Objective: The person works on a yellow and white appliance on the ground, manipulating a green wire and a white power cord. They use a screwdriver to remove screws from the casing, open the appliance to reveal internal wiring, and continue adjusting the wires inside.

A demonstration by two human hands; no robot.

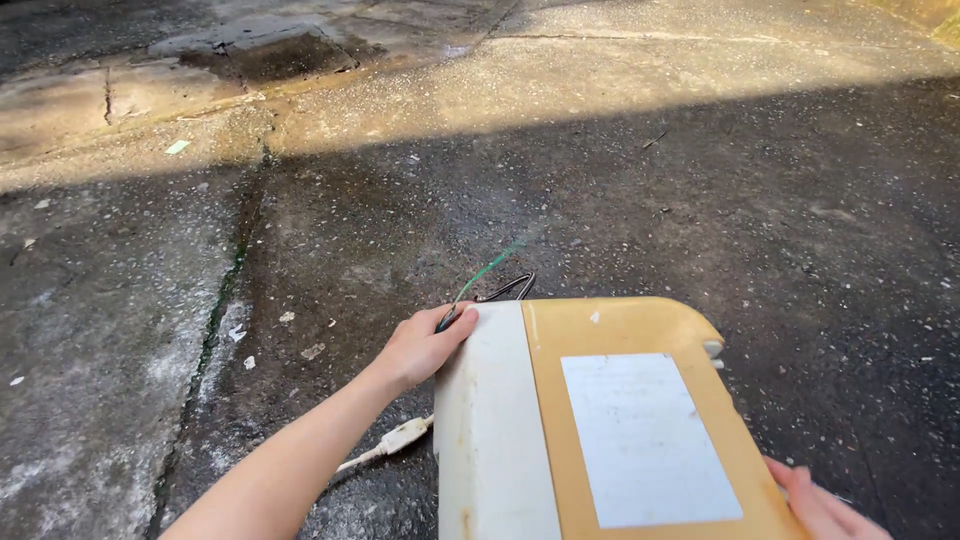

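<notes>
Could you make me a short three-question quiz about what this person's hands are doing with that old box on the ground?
1. True or false: the left hand rests on the far left corner of the yellowed appliance.
2. Where is the right hand? A) on the near right edge of the appliance B) flat on the pavement C) holding the plug
3. Fill in: the white plug lies on the ______, under the left forearm.

Key
1. True; its fingers also touch the green and black wires there.
2. A
3. Pavement
</notes>
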